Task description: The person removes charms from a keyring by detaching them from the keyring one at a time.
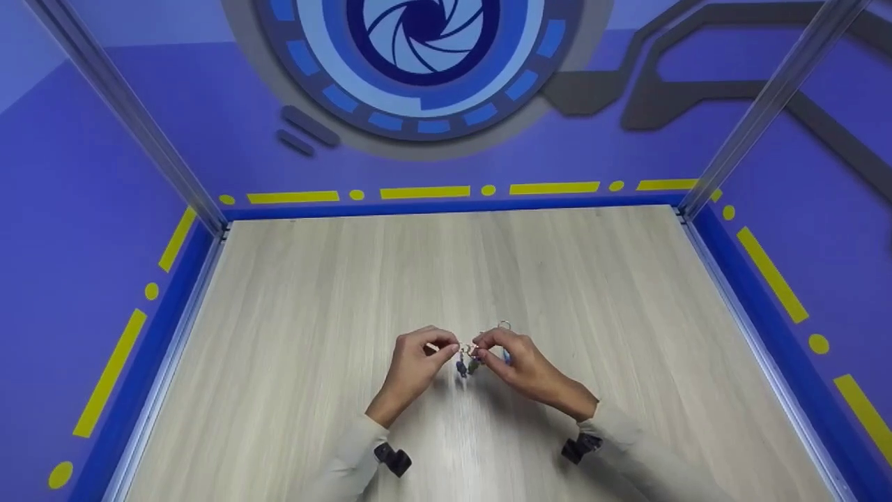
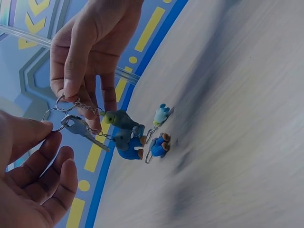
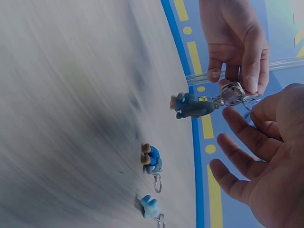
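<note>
My left hand (image 1: 416,362) pinches a thin key ring (image 2: 46,114) between thumb and fingertip. Close by on the right, my right hand (image 1: 521,364) pinches a second ring (image 2: 58,101) linked with it. A silver key (image 2: 78,127) hangs from the rings. Two small figurine keychains dangle there on short chains: a grey-green one (image 2: 118,118) and a blue and grey elephant-like one (image 2: 127,145). On the table, a light blue figurine keychain (image 3: 150,208) and a blue one with orange feet (image 3: 152,159) lie apart from the hands. The right hand partly hides them in the head view.
The pale wooden table (image 1: 313,279) is enclosed by blue printed panels (image 1: 418,167) at the back and sides. Metal posts (image 1: 153,153) stand at the back corners. Each wrist carries a small black camera (image 1: 394,460).
</note>
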### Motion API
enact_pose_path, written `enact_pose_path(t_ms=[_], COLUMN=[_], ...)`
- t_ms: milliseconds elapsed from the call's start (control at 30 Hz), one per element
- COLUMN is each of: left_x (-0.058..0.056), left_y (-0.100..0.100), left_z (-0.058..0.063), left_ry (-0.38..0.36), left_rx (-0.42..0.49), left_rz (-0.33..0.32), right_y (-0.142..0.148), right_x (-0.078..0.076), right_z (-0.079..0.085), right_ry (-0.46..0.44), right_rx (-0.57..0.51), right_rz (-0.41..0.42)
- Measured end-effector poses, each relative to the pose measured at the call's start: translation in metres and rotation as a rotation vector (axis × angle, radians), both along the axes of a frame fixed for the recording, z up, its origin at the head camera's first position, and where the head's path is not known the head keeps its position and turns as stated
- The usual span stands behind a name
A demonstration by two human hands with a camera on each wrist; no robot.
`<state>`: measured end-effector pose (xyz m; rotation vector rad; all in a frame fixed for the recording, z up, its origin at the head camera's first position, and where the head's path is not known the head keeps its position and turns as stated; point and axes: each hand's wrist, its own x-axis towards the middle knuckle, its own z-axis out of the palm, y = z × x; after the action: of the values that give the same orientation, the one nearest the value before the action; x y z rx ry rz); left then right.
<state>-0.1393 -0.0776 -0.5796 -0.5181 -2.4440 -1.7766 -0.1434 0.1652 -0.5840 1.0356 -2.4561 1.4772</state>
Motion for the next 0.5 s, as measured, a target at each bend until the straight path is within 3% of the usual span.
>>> enact_pose_path(t_ms=[267,500], left_x=[-0.0021,-0.0021], left_y=[0.0,0.0034], left_z=[-0.0022,-0.0027], left_ry=[-0.094,-0.09], left_rx=[0.022,-0.052], left_rz=[-0.044,-0.075], right_y=[0.0001,0.0027], right_x=[-0.0001,0.0016], right_z=[0.0007,0.0043], right_ry=[-0.051,-0.105], right_rx=[-0.054,-0.04], right_rz=[-0.035,-0.048])
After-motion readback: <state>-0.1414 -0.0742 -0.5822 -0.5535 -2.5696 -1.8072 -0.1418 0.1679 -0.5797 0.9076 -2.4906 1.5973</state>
